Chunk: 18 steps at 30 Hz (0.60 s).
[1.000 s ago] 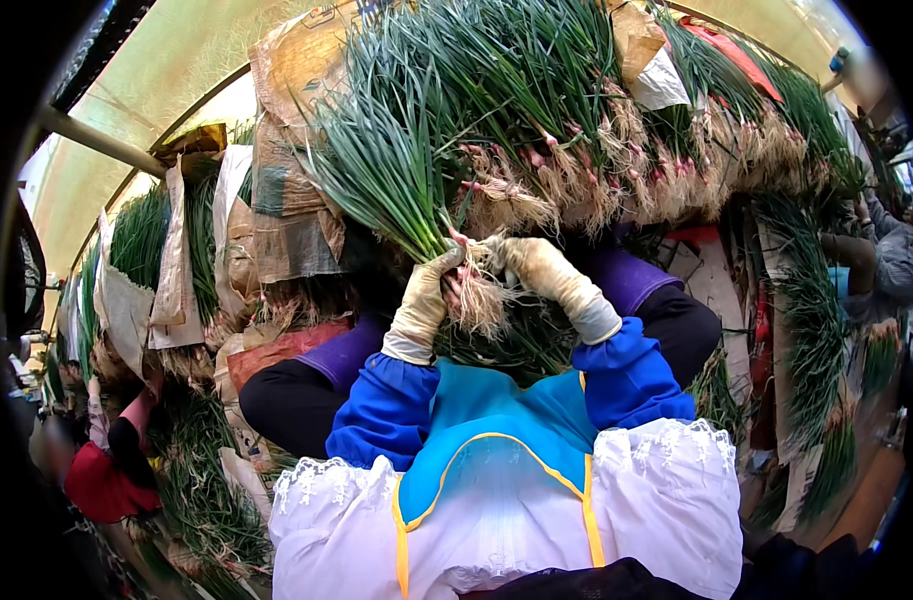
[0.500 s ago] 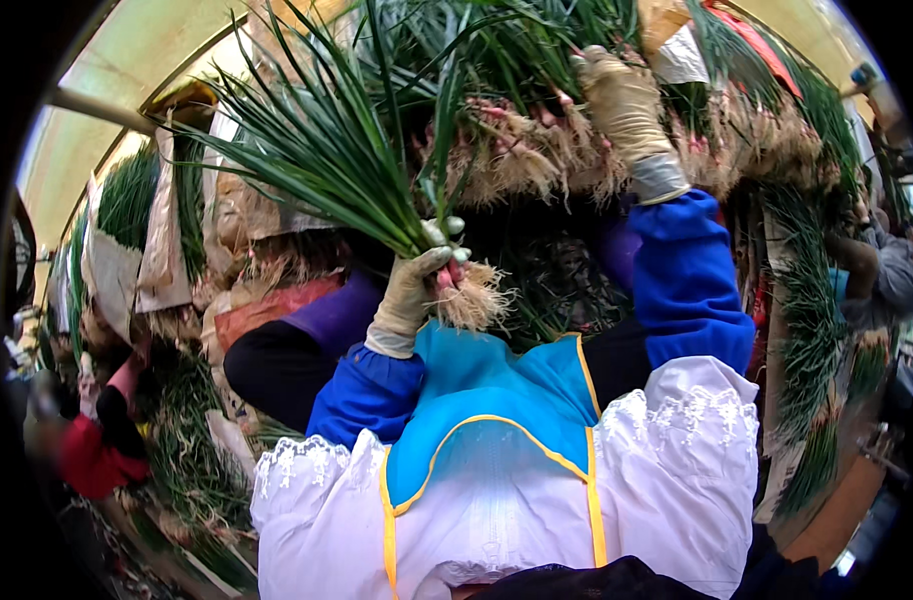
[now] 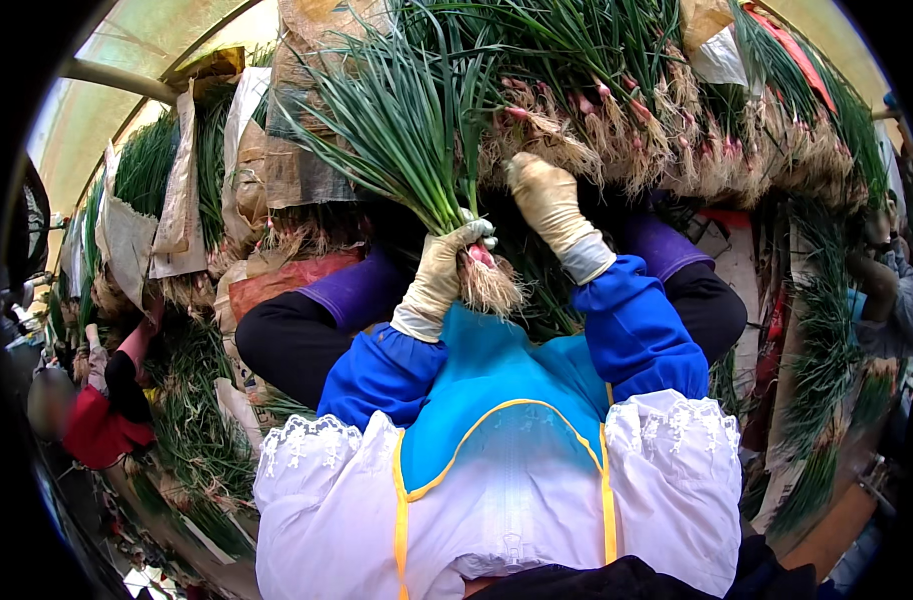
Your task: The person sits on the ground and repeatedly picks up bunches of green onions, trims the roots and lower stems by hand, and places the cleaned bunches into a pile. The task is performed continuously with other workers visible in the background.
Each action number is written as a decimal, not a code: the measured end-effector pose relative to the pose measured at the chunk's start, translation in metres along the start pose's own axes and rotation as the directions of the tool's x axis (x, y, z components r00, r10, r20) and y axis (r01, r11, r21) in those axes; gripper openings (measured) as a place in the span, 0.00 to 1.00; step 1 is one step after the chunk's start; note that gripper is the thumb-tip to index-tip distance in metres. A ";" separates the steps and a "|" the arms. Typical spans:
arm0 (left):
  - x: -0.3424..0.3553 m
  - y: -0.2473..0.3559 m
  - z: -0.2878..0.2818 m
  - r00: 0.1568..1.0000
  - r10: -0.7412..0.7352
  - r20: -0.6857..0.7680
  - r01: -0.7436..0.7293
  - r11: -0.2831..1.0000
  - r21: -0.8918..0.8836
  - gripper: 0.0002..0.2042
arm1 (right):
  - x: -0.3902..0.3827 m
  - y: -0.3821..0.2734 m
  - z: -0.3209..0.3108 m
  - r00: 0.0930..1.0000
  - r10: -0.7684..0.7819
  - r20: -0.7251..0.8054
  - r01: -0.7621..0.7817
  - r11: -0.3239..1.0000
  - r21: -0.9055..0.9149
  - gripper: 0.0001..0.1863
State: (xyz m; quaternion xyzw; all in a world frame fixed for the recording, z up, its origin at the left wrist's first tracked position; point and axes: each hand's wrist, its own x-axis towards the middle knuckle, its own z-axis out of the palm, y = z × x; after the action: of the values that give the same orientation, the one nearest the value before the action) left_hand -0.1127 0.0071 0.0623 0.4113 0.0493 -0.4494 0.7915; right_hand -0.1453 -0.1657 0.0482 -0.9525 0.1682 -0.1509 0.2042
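Left hand (image 3: 445,268) near centre, closed round bunch of scallions (image 3: 397,140); leaves fan up-left, roots (image 3: 492,285) hang just right of hand. Right hand (image 3: 545,195) right of and farther than left hand, touching root ends of scallion pile (image 3: 617,90). Pile spans far side, centre to right. Paper sacks (image 3: 277,130) left of held bunch, more scallions in them. Another person (image 3: 92,410) far left, low. More scallion bundles (image 3: 827,330) along right edge.
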 end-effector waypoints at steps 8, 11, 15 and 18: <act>-0.022 0.016 -0.021 0.968 -0.147 0.204 0.203 0.938 -0.283 0.12 | -0.009 -0.006 -0.056 0.972 -0.072 0.225 0.070 0.997 0.019 0.18; -0.015 0.011 -0.026 0.935 -0.229 0.272 0.298 0.921 -0.250 0.11 | 0.019 -0.012 -0.037 0.949 -0.316 0.001 0.266 0.799 0.539 0.17; -0.012 0.009 -0.027 0.937 -0.179 0.301 0.266 0.923 -0.278 0.11 | 0.018 -0.043 -0.029 0.793 -0.258 0.552 -0.074 0.858 0.508 0.19; -0.015 0.016 -0.030 0.927 -0.337 0.164 0.374 0.861 -0.345 0.14 | 0.005 -0.071 -0.046 0.878 -0.375 0.297 0.373 0.926 0.066 0.12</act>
State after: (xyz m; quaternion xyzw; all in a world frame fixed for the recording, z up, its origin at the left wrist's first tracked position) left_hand -0.1010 0.0423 0.0593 0.2159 0.1693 -0.5898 0.7595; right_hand -0.1390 -0.1223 0.1200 -0.9780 -0.0526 -0.0396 0.1979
